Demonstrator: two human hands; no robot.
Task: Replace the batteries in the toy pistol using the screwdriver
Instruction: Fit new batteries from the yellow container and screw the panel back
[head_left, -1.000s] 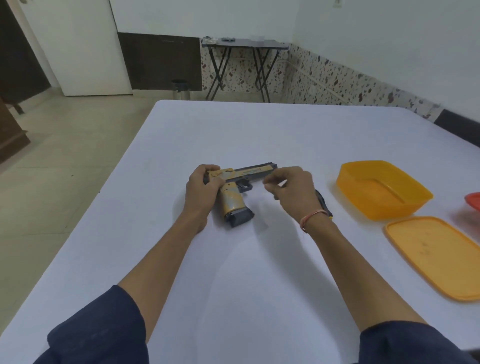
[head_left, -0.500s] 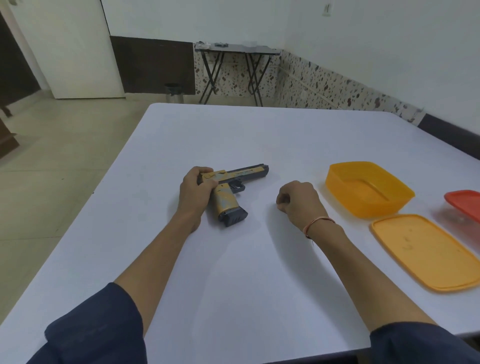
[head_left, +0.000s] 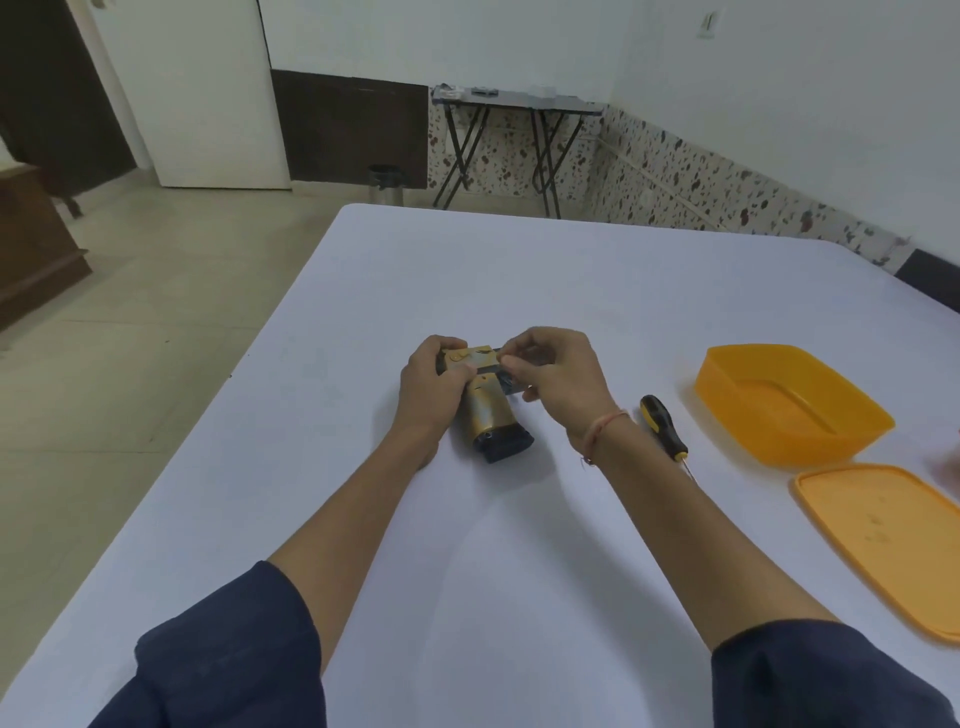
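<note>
Head view, single frame, white table (head_left: 519, 545).

Item: toy pistol (head_left: 488, 410), one. Gold and dark, lying on its side at table centre, grip pointing toward the wearer, barrel hidden behind the hands.

Item: left hand (head_left: 431, 389), one. Closed around the rear of the pistol, thumb on top, pinning it to the table.

Item: right hand (head_left: 563, 382), one. Fingertips pinched narrow at the pistol's upper side; whether a small part sits in the pinch cannot be told.

Item: screwdriver (head_left: 664, 427), one. Black and yellow handle, lying loose on the table just right of the right wrist, untouched.

Item: orange tub (head_left: 795, 431), one, open, apparently empty. Orange lid (head_left: 883, 535), one, flat beside it.

Batteries: none visible. Screws: none visible.

Risks, judged: small screw or cover likely to slip from the pinch and roll across the smooth table, tub being well apart. Right wrist close to the screwdriver; a careless sweep could knock it toward the edge. Prying by fingertips alone might strain the plastic cover.
</note>
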